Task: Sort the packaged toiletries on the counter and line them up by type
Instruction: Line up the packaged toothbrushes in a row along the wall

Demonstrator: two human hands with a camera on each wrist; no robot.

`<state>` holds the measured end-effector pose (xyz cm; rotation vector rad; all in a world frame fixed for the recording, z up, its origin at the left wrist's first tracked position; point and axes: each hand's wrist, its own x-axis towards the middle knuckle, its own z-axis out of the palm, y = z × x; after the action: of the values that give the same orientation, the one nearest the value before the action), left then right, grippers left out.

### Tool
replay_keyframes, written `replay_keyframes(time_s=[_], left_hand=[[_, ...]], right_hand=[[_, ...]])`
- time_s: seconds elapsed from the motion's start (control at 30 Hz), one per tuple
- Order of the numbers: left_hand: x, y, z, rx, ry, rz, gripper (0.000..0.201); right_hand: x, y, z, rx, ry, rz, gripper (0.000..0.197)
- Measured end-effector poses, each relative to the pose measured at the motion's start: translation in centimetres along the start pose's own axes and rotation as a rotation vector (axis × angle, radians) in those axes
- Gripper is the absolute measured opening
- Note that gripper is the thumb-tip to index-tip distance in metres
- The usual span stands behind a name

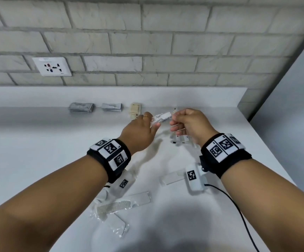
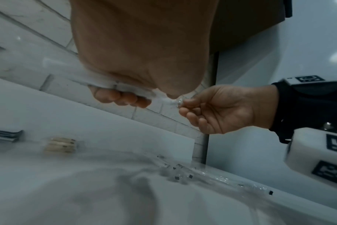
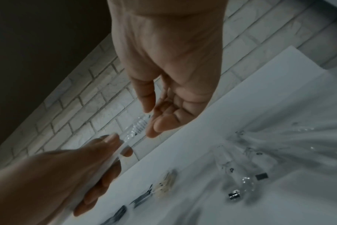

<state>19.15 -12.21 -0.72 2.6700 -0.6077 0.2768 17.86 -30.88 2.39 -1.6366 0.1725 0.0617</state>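
Observation:
Above the counter I hold a long clear-wrapped white packet (image 1: 163, 117) between both hands. My left hand (image 1: 152, 122) grips its left part, fingers curled underneath (image 2: 123, 99). My right hand (image 1: 173, 122) pinches the crinkled clear end of the packet (image 2: 173, 101) between thumb and forefinger. From the right wrist, that packet (image 3: 135, 129) runs from my right fingertips (image 3: 154, 130) down into the left hand (image 3: 106, 152). Along the back of the counter stand two stacks of grey sachets (image 1: 81, 107) (image 1: 111, 107) and a stack of beige packets (image 1: 135, 110).
Several clear packets with small black marks (image 1: 179, 140) lie under my right hand. Two wrapped combs (image 1: 174, 176) (image 1: 124, 203) and another clear packet (image 1: 119, 227) lie near the front. A brick wall with a socket (image 1: 52, 66) backs the white counter (image 1: 38, 142); a grey panel (image 1: 293, 97) bounds the right.

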Motion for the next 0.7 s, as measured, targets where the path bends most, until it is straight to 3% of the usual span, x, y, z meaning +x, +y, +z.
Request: replay_keyframes(time_s=[0.07, 0.17, 0.3, 0.33, 0.47, 0.53, 0.6, 0.7], left_hand=[[-0.2, -0.1, 0.0, -0.074, -0.005, 0.005, 0.036], [-0.6, -0.4, 0.1, -0.173, -0.026, 0.009, 0.028], [-0.9, -0.3, 0.0, -0.269, -0.069, -0.027, 0.021], [-0.9, -0.3, -0.1, -0.323, -0.09, -0.048, 0.017], [-0.7, -0.1, -0.5, -0.636, -0.25, -0.217, 0.002], [-0.4, -0.3, -0.7, -0.714, -0.324, -0.286, 0.008], [0.0, -0.5, -0.5, -0.737, -0.316, -0.359, 0.014], [0.8, -1.3, 0.4, -0.698, -0.282, -0.506, 0.015]], right_hand=[[0.1, 0.0, -0.2, 0.07, 0.001, 0.028, 0.006], [0.1, 0.0, -0.4, 0.113, -0.033, 0.09, 0.022], [0.3, 0.4, -0.4, 0.083, -0.049, 0.061, 0.005], [0.5, 0.4, -0.5, 0.076, -0.043, 0.057, 0.009], [1.3, 0.0, -1.0, 0.053, -0.034, 0.06, 0.02], [2.1, 0.2, -1.0, 0.029, -0.01, 0.053, 0.017], [3.1, 0.7, -1.2, -0.061, 0.035, 0.048, 0.012], [4.6, 1.8, -2.1, -0.297, 0.088, 0.049, 0.022]])
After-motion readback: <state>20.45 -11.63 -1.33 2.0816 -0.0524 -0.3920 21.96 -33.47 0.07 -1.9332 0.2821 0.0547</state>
